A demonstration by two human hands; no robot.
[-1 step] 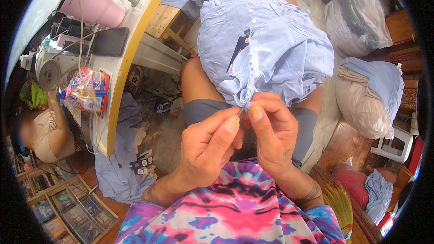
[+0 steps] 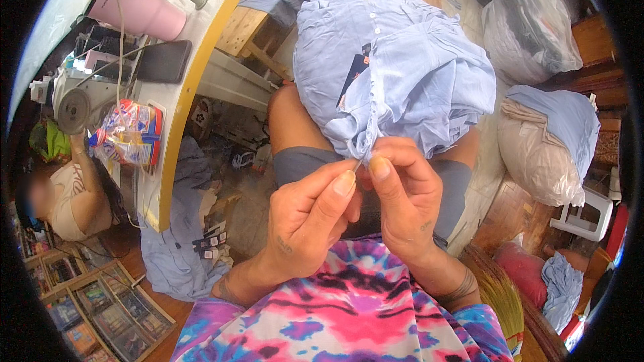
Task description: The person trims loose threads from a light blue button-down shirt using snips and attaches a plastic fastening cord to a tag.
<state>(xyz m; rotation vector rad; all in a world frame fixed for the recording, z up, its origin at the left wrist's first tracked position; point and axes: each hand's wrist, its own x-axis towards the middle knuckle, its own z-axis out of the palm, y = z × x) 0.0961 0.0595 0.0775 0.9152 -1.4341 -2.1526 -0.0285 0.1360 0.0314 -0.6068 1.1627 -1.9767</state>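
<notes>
A light blue shirt [image 2: 422, 60] with a row of small buttons lies bunched across my knees, a dark paper tag [image 2: 353, 75] hanging on it. Its gathered edge narrows toward me. My right hand [image 2: 406, 194] pinches the tip of that edge between thumb and index finger. Against it, my left hand [image 2: 312, 218] is closed in a pinch too; a thin sliver shows at its fingertips, too small to name. Both hands almost meet above my lap, and the fingertips hide the exact spot where the cloth is held.
On the left, a yellow-edged table [image 2: 213, 47] carries a pink tumbler [image 2: 144, 10], a phone [image 2: 163, 62] and plastic packets [image 2: 134, 134]. Beyond it is another person [image 2: 77, 194]. Stuffed plastic bags [image 2: 530, 20], a white stool [image 2: 587, 214] and a broom [image 2: 500, 288] stand right; blue cloth [image 2: 174, 255] lies lower left.
</notes>
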